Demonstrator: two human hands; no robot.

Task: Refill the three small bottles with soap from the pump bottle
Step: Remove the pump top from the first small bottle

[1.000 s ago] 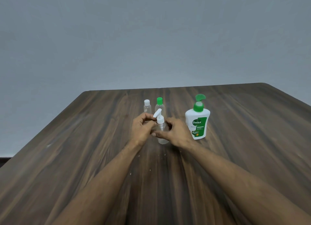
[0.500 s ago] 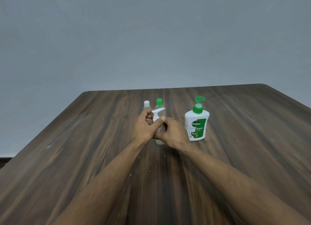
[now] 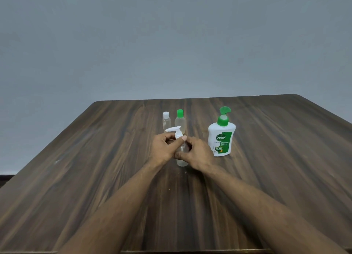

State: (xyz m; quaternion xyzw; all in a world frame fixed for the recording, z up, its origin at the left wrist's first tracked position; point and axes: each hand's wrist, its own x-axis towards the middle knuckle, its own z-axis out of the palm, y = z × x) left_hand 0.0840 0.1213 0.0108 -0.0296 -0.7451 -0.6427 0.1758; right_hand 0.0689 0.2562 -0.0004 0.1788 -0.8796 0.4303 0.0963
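Clear bottle (image 3: 182, 159) stands upright between the hands: right hand (image 3: 198, 154) grips its body, left hand (image 3: 164, 149) pinches the pump cap (image 3: 174, 131) directly above.

Table (image 3: 95, 177): dark brown wood grain, streaked.
Wall (image 3: 171, 44): plain grey-blue.
Pump bottle (image 3: 221, 137): white body, green pump, green label.
Small bottles: clear; caps white (image 3: 166, 114), green (image 3: 180, 113), white pump (image 3: 174, 130).
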